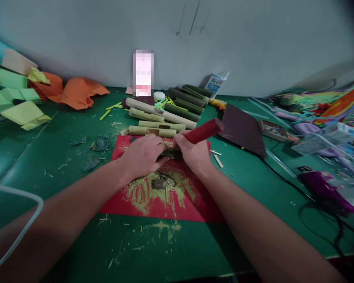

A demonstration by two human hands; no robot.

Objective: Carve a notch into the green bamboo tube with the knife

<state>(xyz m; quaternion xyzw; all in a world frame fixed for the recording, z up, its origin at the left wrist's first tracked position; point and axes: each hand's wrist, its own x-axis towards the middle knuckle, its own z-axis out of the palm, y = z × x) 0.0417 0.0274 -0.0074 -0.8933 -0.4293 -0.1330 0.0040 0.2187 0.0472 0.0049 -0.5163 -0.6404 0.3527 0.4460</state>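
Note:
My left hand is closed on a short bamboo piece, most of it hidden under the fingers. In my right hand is a tool with a thick round red handle, slanting up to the right. Its working end is hidden between my hands. Below them lies a red sheet, strewn with yellowish bamboo shavings and a dark scrap of bamboo. Just beyond my fingers rests a pale bamboo tube with a notch cut into it.
More bamboo tubes, green and pale, lie behind. A blurred-out phone leans on the wall. Left are coloured paper pieces; right are a dark board, a purple device with cables and pipe cleaners. A white cable crosses my left forearm.

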